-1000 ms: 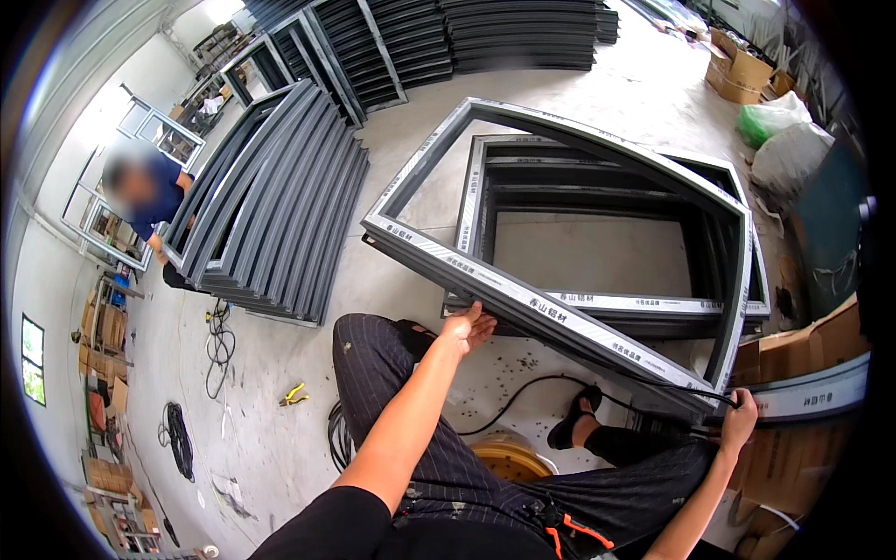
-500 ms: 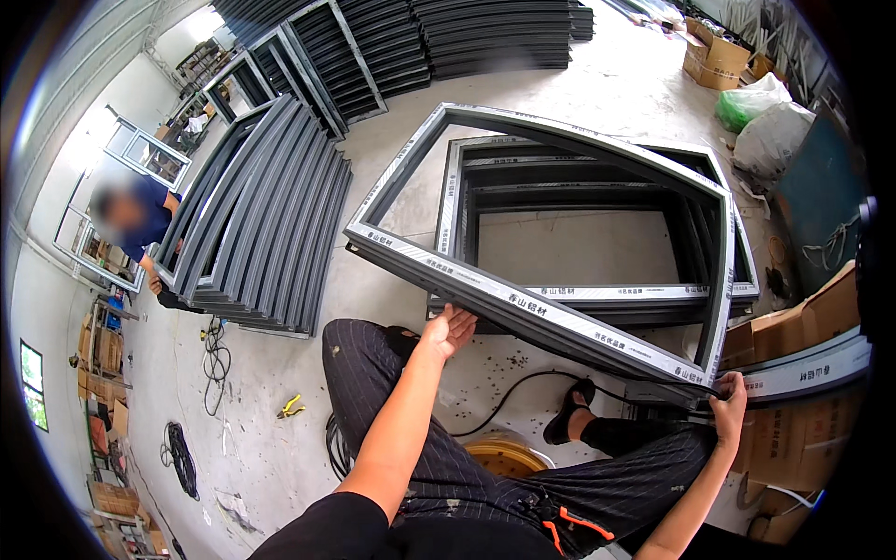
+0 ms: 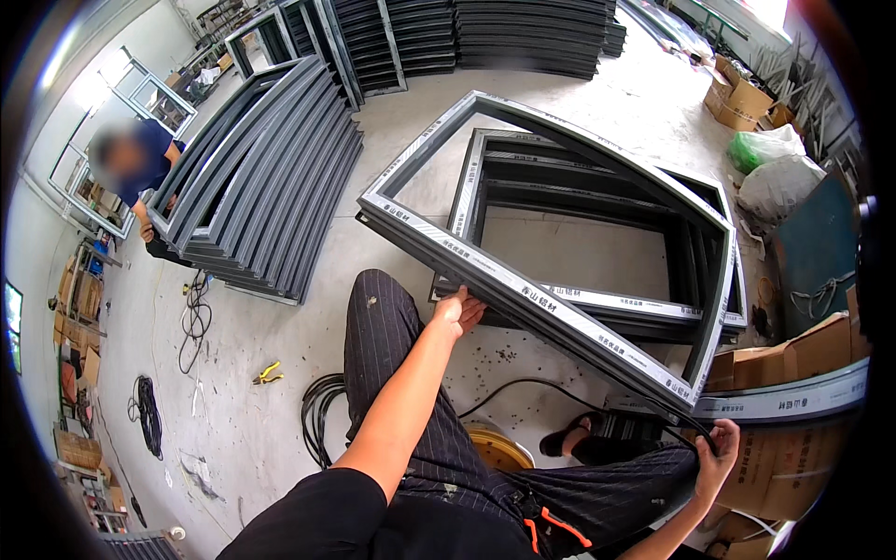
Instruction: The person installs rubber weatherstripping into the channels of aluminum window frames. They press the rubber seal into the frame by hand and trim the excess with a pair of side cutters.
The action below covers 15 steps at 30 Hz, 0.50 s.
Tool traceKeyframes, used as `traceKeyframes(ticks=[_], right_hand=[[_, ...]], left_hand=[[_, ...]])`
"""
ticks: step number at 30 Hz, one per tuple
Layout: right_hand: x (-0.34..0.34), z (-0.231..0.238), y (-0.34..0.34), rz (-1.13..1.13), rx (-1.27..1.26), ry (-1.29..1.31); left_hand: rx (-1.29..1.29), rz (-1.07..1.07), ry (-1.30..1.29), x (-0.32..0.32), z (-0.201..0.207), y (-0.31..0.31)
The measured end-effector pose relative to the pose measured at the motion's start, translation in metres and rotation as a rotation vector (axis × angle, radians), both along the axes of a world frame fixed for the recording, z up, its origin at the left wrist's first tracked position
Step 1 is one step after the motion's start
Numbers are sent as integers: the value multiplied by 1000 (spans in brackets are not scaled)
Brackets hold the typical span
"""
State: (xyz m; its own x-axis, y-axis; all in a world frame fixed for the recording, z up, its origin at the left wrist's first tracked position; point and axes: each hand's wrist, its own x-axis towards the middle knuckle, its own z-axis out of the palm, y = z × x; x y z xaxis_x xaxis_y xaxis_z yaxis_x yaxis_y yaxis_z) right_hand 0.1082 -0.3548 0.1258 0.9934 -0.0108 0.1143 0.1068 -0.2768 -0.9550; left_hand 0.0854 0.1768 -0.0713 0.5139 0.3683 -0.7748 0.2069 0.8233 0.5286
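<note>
A grey and black window frame (image 3: 541, 297), its faces covered with printed protective film, lies tilted across other frames (image 3: 597, 297) stacked beneath it. My left hand (image 3: 459, 313) grips the tilted frame's near edge from below, its fingers partly hidden under it. Just off the frame's near right corner, my right hand (image 3: 717, 455) pinches a thin black strip (image 3: 686, 417) between thumb and fingers. The strip runs along the frame's near side to the hand. A black length (image 3: 523, 381) also curves over the floor from a coil (image 3: 322, 411) beside my left leg.
Another person (image 3: 135, 168) holds a leaning row of frames (image 3: 271, 187) at left. Yellow-handled pliers (image 3: 268, 373) and a dark cable bundle (image 3: 147, 417) lie on the floor. A yellow round container (image 3: 499, 448) sits between my legs; cardboard boxes (image 3: 793, 467) stand at right.
My right hand has moved off the frame's corner, down toward my knee, with the black strip. The tilted frame has swung slightly steeper. My left hand still grips its near edge. The view has shifted.
</note>
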Motion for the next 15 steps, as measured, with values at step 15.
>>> traceKeyframes(ticks=[15], right_hand=[[-34, 46, -10, 498, 1, 298]], left_hand=[[149, 27, 42, 2, -2, -3]])
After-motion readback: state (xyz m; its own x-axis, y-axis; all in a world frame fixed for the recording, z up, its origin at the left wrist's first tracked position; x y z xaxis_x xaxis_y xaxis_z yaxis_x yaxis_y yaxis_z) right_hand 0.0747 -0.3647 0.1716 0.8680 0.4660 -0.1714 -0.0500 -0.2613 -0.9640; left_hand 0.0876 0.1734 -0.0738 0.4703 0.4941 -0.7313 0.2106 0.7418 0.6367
